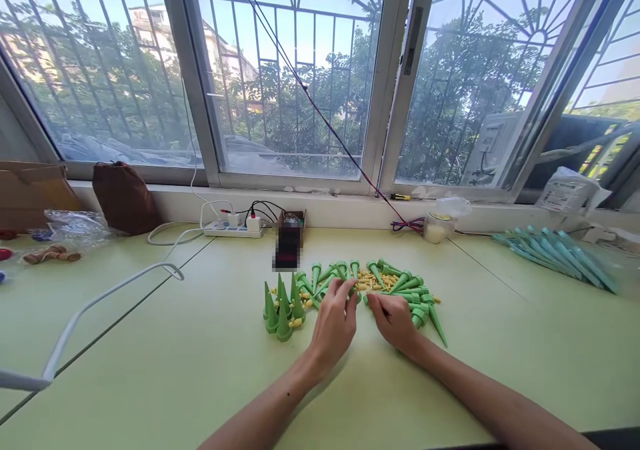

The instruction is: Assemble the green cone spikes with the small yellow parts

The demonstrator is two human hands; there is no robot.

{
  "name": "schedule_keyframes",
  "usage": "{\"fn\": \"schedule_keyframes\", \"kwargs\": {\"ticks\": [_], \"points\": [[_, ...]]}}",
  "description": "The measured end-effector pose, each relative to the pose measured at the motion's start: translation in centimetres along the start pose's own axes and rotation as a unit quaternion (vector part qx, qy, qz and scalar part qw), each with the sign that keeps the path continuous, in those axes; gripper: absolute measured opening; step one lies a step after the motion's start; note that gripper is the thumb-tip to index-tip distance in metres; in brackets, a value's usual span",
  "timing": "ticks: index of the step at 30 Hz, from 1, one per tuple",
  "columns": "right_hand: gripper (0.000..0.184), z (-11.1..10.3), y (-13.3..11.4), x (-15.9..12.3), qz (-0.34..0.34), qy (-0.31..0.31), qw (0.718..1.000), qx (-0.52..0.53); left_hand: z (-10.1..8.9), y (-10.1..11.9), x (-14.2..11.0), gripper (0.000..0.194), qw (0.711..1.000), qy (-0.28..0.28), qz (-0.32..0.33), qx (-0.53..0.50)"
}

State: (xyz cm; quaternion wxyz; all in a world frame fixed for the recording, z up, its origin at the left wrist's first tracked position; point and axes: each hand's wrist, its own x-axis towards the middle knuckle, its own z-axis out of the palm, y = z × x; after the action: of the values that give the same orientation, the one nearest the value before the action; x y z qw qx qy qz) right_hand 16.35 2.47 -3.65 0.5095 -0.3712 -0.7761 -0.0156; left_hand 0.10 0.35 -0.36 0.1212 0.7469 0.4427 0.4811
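Over the middle of the table, my left hand (336, 313) has its fingers curled and pinched around a green plastic spike (354, 295), mostly hidden by the fingers. Close by on the right, my right hand (395, 318) is closed like a fist; a bit of green shows at its fingertips, but what it grips is hidden. Behind both hands lie loose green cone-shaped spikes (409, 282) with ribbed caps, around a heap of small yellow pegs (369, 281). To the left, several green cones (283, 323) stand upright, points up, with yellow pieces among them.
A white curved rod (100, 300) reaches in from the left. At the back are a power strip (234, 229), a dark box (293, 227), a jar (439, 228) and a brown pouch (123, 197). Bluish-green flat packets (560, 253) lie at the right.
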Motion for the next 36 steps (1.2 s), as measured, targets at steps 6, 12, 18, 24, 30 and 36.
{"fn": "schedule_keyframes", "kwargs": {"ticks": [6, 12, 18, 24, 30, 36], "points": [[0.045, -0.3, 0.5, 0.1, -0.158, 0.000, 0.986, -0.061, 0.4, 0.2, -0.4, 0.028, 0.998, 0.004, -0.001, 0.062], [0.044, -2.2, 2.0, 2.2, -0.318, -0.051, 0.937, -0.136, 0.2, 0.2, -0.3, 0.021, 0.991, 0.001, -0.006, 0.137], [0.047, -5.9, 6.8, 5.0, -0.235, 0.019, 0.947, -0.218, -0.6, 0.1, -0.1, 0.023, 0.968, -0.102, -0.045, 0.225], [0.053, -7.7, 13.3, 3.8, 0.021, 0.043, 0.971, -0.236, -1.0, 0.5, -0.2, 0.023, 0.948, -0.157, -0.067, 0.267], [0.058, -7.8, 16.2, 1.9, 0.119, -0.068, 0.971, -0.194, -2.1, 1.1, 0.6, 0.028, 0.919, -0.192, -0.083, 0.336], [0.057, -7.9, 16.7, 1.8, 0.153, -0.082, 0.968, -0.178, -2.6, 0.4, 1.0, 0.034, 0.910, -0.169, -0.082, 0.370]]}}
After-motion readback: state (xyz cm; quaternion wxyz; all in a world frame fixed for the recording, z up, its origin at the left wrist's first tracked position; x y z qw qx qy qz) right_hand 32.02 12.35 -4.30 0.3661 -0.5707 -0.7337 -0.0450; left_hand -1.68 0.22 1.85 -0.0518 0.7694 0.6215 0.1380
